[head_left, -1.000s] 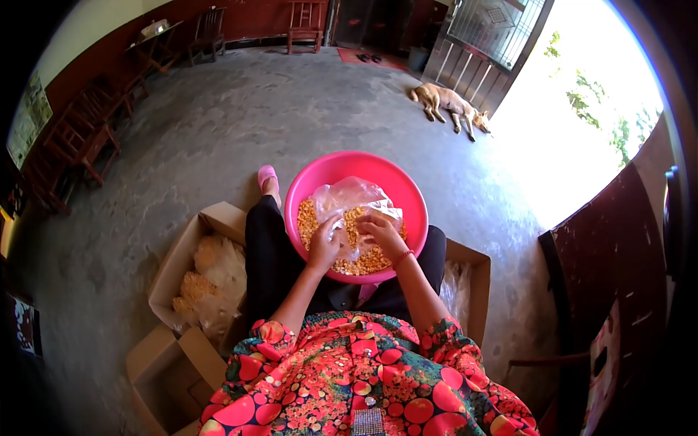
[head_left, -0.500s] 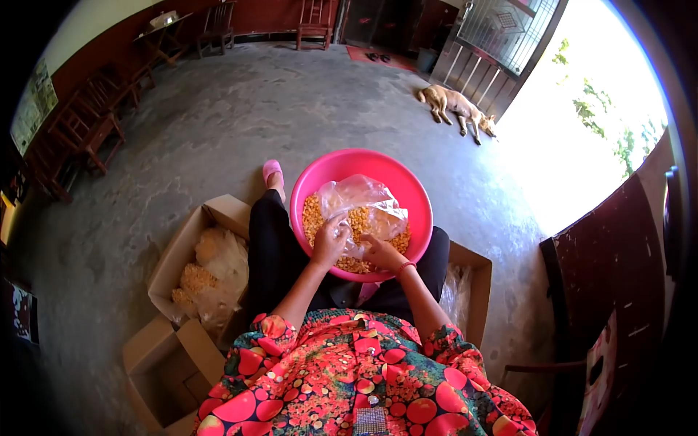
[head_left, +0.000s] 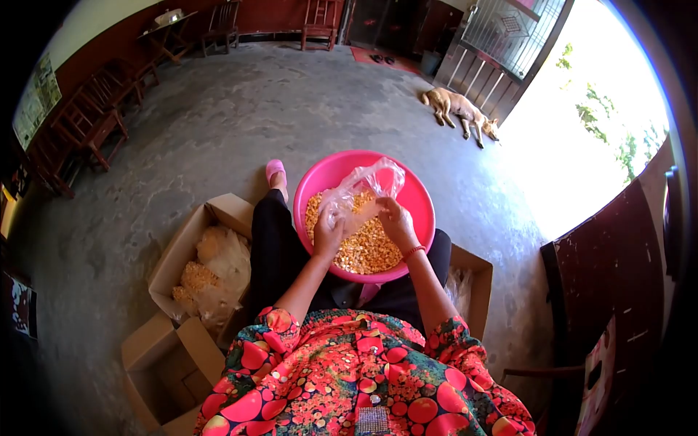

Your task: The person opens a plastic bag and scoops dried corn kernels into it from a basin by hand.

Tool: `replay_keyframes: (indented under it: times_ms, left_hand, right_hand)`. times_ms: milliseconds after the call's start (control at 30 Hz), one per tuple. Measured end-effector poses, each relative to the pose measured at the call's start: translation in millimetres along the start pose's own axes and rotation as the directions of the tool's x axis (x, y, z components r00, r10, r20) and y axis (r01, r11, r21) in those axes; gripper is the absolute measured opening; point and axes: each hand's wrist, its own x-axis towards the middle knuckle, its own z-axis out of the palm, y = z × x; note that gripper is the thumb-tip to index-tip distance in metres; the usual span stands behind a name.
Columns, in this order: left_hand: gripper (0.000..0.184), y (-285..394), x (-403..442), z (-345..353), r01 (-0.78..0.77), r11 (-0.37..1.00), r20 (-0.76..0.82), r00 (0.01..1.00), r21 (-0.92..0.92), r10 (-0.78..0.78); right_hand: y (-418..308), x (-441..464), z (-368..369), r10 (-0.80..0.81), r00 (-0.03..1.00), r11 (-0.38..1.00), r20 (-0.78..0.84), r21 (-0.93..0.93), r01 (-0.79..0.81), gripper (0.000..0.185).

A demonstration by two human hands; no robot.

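A pink basin (head_left: 425, 211) rests on my lap, with yellow kernels (head_left: 367, 251) spread over its bottom. Above the kernels a clear plastic bag (head_left: 356, 182) is stretched between my two hands. My left hand (head_left: 329, 231) is closed on the bag's left side, over the left part of the basin. On the right, my right hand (head_left: 397, 221), with a red band at the wrist, pinches the bag's edge. The bag's upper part bulges toward the basin's far rim. Whether anything is inside it is hard to tell.
A cardboard box (head_left: 171, 254) with bags of kernels stands at the left, an open box (head_left: 142, 349) nearer me, another box (head_left: 480, 291) at the right. A dog (head_left: 462, 109) lies by the open door (head_left: 502, 43). Wooden chairs (head_left: 91, 127) line the left wall.
My right hand has moved up and lifted the bag's edge off the kernels, which show more in the basin's near part. The bag now stands up higher toward the far rim.
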Motion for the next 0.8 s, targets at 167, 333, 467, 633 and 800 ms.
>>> replay_keyframes:
  times_ms: [167, 333, 467, 633, 800]
  left_hand:
    - [0.043, 9, -5, -3, 0.029, 0.994, 0.062, 0.998, -0.102, -0.022]
    - [0.038, 10, -11, -1, -0.12, 0.985, 0.107, 0.988, 0.125, 0.107]
    - [0.041, 12, -12, -3, -0.1, 0.992, 0.086, 0.992, 0.081, 0.093]
    - [0.037, 27, -12, -7, 0.206, 0.966, 0.162, 0.97, -0.159, -0.181]
    - [0.039, 15, -9, -3, -0.025, 0.997, 0.106, 0.994, -0.079, 0.034]
  right_hand:
    - [26, -42, 13, 0.296, 0.954, 0.914, -0.053, 0.307, -0.266, 0.028]
    - [38, -55, 4, 0.503, 0.864, 0.811, 0.006, 0.343, -0.474, 0.016]
    - [41, -60, 9, 0.329, 0.844, 0.931, 0.425, -0.298, -0.212, 0.018]
    - [11, -57, 32, 0.292, 0.839, 0.907, 0.458, -0.41, -0.092, 0.027]
    - [27, -65, 78, 0.188, 0.823, 0.952, 0.536, -0.305, -0.019, 0.034]
